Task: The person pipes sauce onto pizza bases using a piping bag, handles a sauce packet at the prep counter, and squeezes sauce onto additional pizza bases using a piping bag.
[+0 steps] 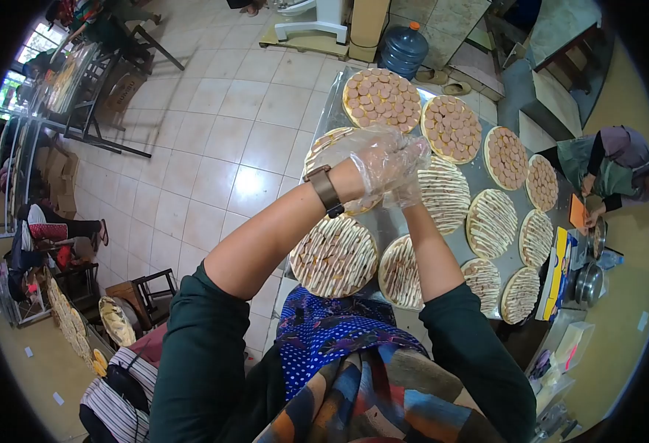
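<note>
My left hand (385, 159), in a clear plastic glove and with a watch at the wrist, is over a round pizza (327, 145) that it partly covers. Just against it is my right hand (407, 193), gloved too. The fingers of both look curled together; what they hold, if anything, is hidden by the crinkled plastic. Around them on a metal table (454, 249) lie several round pizzas. The far row, such as one pizza (381, 100), carries sausage slices without stripes. Nearer ones, such as the striped pizza (333, 255), have white sauce lines over their topping.
Beyond the table stands a blue water bottle (403, 52) with an orange cap. At the right, another person (612, 166) works beside metal bowls (587, 284) and a yellow-and-blue package (555, 273). A striped-clothed person (121, 391) is close at lower left. Tiled floor (265, 122) extends left.
</note>
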The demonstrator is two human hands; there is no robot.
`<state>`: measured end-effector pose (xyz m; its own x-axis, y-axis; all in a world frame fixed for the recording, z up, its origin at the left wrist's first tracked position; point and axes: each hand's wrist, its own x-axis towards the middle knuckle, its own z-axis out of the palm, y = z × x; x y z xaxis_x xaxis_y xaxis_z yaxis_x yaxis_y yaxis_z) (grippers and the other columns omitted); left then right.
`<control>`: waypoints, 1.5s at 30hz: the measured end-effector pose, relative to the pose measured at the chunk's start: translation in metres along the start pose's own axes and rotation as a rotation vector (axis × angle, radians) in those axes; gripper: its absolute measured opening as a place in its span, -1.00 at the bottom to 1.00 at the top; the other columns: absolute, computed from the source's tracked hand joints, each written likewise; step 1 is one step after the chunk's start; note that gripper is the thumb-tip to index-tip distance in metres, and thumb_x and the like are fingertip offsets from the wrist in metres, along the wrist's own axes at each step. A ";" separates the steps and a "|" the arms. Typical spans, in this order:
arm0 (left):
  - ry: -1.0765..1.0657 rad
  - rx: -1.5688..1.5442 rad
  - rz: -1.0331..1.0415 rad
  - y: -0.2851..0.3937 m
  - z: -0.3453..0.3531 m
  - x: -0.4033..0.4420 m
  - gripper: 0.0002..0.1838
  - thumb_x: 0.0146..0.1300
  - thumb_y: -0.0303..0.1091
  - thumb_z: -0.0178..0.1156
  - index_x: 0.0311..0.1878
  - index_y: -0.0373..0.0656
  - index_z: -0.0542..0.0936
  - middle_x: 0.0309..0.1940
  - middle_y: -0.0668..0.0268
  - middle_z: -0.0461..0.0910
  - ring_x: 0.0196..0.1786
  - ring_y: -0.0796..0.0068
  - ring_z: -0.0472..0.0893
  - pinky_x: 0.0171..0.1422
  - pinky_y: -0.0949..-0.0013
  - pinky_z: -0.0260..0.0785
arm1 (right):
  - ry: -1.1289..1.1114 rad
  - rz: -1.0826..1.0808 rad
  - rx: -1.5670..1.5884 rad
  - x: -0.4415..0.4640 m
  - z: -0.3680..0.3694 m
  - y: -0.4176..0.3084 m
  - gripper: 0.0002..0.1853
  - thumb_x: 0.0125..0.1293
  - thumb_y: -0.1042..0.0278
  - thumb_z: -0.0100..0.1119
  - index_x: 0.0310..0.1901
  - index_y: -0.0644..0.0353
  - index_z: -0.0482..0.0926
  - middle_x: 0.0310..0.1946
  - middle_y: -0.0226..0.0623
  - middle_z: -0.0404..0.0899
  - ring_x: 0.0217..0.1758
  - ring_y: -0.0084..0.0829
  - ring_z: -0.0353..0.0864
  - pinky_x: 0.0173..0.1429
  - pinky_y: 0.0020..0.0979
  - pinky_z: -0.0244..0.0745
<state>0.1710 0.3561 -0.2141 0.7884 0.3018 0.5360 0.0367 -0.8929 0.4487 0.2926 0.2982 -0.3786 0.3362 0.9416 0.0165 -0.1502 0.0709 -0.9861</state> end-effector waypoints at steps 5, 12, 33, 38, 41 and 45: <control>-0.186 -0.623 -0.667 -0.001 0.003 0.007 -0.66 0.27 -0.18 -0.08 -0.47 -0.23 0.48 -0.57 0.23 0.44 -0.48 0.34 0.42 -0.33 0.36 0.27 | -0.001 -0.045 -0.076 -0.016 0.016 0.004 -0.27 0.01 0.33 0.24 0.20 0.24 0.09 0.00 -0.27 0.29 0.05 -0.42 0.29 0.18 -0.46 0.19; -0.033 -0.744 -0.610 -0.009 -0.028 -0.003 -0.67 0.27 -0.19 -0.08 -0.48 -0.23 0.48 -0.60 0.33 0.41 -0.49 0.45 0.41 -0.30 0.40 0.26 | -0.389 0.339 -0.351 -0.014 0.015 -0.059 -0.40 0.04 0.28 0.25 0.13 0.19 0.27 -0.04 -0.29 0.41 -0.02 -0.41 0.40 0.05 -0.42 0.35; 0.336 -0.968 -0.905 -0.187 -0.369 -0.177 -0.61 0.24 -0.03 -0.04 -0.59 -0.08 0.28 -0.74 0.44 0.17 -0.67 0.59 0.19 -0.48 0.45 0.25 | -0.233 -0.228 -1.080 0.161 0.128 -0.021 -0.68 0.07 0.31 0.05 -0.10 0.14 0.41 -0.14 -0.31 0.47 -0.11 -0.35 0.45 -0.09 -0.35 0.31; 0.346 -0.939 -0.923 -0.234 -0.388 -0.193 -0.64 0.26 0.01 -0.10 -0.49 -0.07 0.28 -0.68 0.49 0.11 -0.62 0.66 0.10 -0.47 0.51 0.10 | 1.111 0.801 -1.955 0.028 -0.083 -0.098 -0.61 0.19 0.07 -0.11 -0.23 0.17 0.60 -0.28 -0.20 0.59 -0.20 -0.28 0.58 -0.24 -0.13 0.41; 0.293 -0.944 -0.899 -0.268 -0.396 -0.178 -0.61 0.25 0.06 -0.11 -0.48 -0.06 0.27 -0.68 0.50 0.11 -0.63 0.68 0.08 -0.52 0.53 0.02 | 1.013 1.296 -1.861 -0.014 -0.091 -0.110 -0.64 0.17 0.11 -0.09 -0.12 0.12 0.56 -0.12 -0.31 0.54 -0.06 -0.33 0.51 -0.15 -0.18 0.39; 0.313 -1.044 -0.919 -0.294 -0.384 -0.125 -0.59 0.25 0.00 -0.07 -0.59 -0.06 0.26 -0.75 0.49 0.12 -0.70 0.69 0.07 -0.60 0.57 -0.06 | 1.042 1.165 -1.829 0.033 -0.055 -0.121 -0.65 0.17 0.18 -0.05 -0.07 0.17 0.47 -0.09 -0.30 0.49 -0.04 -0.42 0.46 -0.15 -0.35 0.39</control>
<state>-0.1742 0.7089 -0.1385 0.5619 0.8120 -0.1580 -0.1181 0.2678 0.9562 0.3727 0.3031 -0.2676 0.9926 -0.0750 0.0955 -0.1054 -0.9230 0.3702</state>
